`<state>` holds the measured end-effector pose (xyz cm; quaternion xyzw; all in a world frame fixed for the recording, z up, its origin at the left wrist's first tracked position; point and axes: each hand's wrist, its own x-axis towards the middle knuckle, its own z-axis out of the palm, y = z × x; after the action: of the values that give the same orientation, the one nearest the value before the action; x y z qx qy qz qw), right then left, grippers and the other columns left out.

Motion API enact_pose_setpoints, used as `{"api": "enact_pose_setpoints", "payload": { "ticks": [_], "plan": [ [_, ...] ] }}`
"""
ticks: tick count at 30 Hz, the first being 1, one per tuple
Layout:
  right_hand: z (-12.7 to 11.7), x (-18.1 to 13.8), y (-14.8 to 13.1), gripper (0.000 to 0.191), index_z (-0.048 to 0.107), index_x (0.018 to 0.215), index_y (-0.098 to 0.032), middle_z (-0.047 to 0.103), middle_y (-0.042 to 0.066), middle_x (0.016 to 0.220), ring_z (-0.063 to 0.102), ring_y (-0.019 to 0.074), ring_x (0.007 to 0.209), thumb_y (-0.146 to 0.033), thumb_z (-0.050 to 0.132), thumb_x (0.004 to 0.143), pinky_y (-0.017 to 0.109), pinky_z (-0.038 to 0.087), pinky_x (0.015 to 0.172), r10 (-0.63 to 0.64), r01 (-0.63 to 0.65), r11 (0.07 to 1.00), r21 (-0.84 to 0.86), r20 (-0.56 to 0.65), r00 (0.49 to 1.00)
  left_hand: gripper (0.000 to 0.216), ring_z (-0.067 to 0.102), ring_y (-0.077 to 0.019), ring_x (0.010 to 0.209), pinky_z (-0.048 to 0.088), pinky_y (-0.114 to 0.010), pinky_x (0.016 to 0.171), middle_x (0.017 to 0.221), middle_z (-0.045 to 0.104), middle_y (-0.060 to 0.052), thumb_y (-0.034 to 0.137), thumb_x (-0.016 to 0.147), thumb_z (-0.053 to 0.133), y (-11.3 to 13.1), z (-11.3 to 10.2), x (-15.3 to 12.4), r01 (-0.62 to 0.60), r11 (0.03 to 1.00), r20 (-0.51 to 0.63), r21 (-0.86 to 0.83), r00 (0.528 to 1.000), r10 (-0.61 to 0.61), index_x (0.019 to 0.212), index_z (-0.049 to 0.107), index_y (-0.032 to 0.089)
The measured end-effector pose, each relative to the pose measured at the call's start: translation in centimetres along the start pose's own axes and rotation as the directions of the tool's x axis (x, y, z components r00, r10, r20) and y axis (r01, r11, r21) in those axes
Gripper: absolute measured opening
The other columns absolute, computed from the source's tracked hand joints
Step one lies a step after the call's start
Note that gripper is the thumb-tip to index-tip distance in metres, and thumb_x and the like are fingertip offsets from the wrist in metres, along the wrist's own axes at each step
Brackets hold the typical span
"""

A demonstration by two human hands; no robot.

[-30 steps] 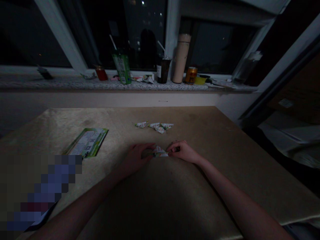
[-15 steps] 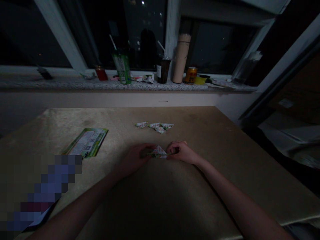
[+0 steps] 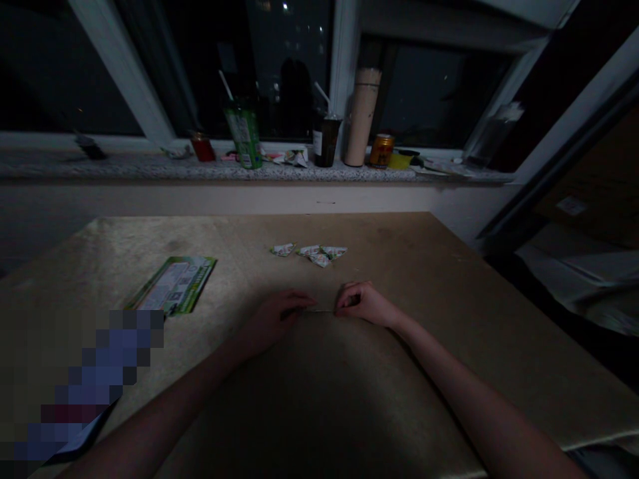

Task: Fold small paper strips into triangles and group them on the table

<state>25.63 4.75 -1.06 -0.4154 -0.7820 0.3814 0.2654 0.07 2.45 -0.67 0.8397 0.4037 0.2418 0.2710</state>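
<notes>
Between my two hands a folded printed paper piece (image 3: pixel 320 311) shows only as a thin pale line, seen edge-on. My left hand (image 3: pixel 274 318) pinches its left end, fingers pointing right. At the right end, my right hand (image 3: pixel 367 304) grips it between thumb and curled fingers. Just beyond lie several small folded paper triangles (image 3: pixel 321 255), white with green and red print, some overlapping. One more paper triangle (image 3: pixel 283 249) sits apart to their left.
A green printed packet (image 3: pixel 174 285) lies left on the brown table (image 3: pixel 399 399), beside a pixelated device (image 3: pixel 90 392). Along the granite windowsill (image 3: pixel 164 166) stand a green cup (image 3: pixel 244 136), a dark cup with straw (image 3: pixel 325 140), a tall pinkish bottle (image 3: pixel 362 120) and a golden can (image 3: pixel 382 151).
The paper between my hands has tipped from a visible triangular face to a thin edge. My hands have barely shifted; the triangles stay put.
</notes>
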Motion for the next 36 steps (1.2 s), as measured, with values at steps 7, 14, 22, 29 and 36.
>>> {"api": "enact_pose_setpoints", "payload": {
  "ticks": [7,14,22,29,36],
  "plan": [
    [-0.3,0.0,0.0,0.012,0.072,0.071,-0.017,0.058,0.000,0.068,0.053,0.0112,0.064,-0.029,0.072,0.069,0.022,0.039,0.060,-0.005,0.004,1.000,0.005,0.027,1.000,0.044,0.054,-0.0185,0.108,0.038,-0.037,0.097,0.116,0.062,0.001,0.006,0.082,0.044,-0.3,0.3,-0.1,-0.122,0.975,0.061,0.187,0.992,0.113,0.112,0.064,0.030],
    [-0.2,0.1,0.4,0.010,0.072,0.072,-0.018,0.062,0.001,0.071,0.056,0.0122,0.067,-0.027,0.072,0.069,0.022,0.041,0.061,-0.020,0.020,1.000,0.003,0.048,0.999,0.043,0.053,-0.0196,0.105,0.034,-0.040,0.097,0.113,0.062,0.000,0.008,0.082,0.043,1.0,-0.2,-0.2,-0.163,0.949,0.147,0.268,0.981,0.127,0.112,0.064,0.031],
    [-0.3,0.1,0.1,0.008,0.072,0.070,-0.018,0.066,0.002,0.073,0.059,0.0136,0.070,-0.026,0.070,0.071,0.023,0.042,0.066,-0.032,0.032,0.999,-0.015,0.037,0.999,0.034,0.053,-0.0249,0.106,0.034,-0.043,0.098,0.116,0.060,-0.007,0.021,0.087,0.045,4.8,0.5,-1.2,-0.203,0.866,0.220,0.456,0.969,0.112,0.118,0.058,0.021],
    [-0.2,0.1,0.2,0.007,0.072,0.069,-0.018,0.067,0.001,0.072,0.059,0.0131,0.070,-0.024,0.070,0.072,0.025,0.042,0.073,-0.001,0.003,0.998,-0.061,0.029,1.000,0.064,0.032,-0.0296,0.133,0.030,-0.044,0.106,0.146,0.034,-0.015,0.053,0.090,0.042,5.3,3.3,-3.1,-0.126,0.890,0.178,0.439,0.983,0.051,0.140,0.034,0.014],
    [-0.1,0.3,0.4,0.008,0.072,0.071,-0.017,0.067,0.001,0.072,0.059,0.0124,0.068,-0.024,0.068,0.073,0.023,0.041,0.067,0.001,0.001,0.998,-0.061,0.035,0.999,0.072,0.025,-0.0299,0.137,0.028,-0.044,0.108,0.151,0.025,-0.015,0.056,0.089,0.042,5.2,3.8,-3.2,-0.091,0.900,0.199,0.426,0.980,0.005,0.146,0.024,0.015]
  ]
}}
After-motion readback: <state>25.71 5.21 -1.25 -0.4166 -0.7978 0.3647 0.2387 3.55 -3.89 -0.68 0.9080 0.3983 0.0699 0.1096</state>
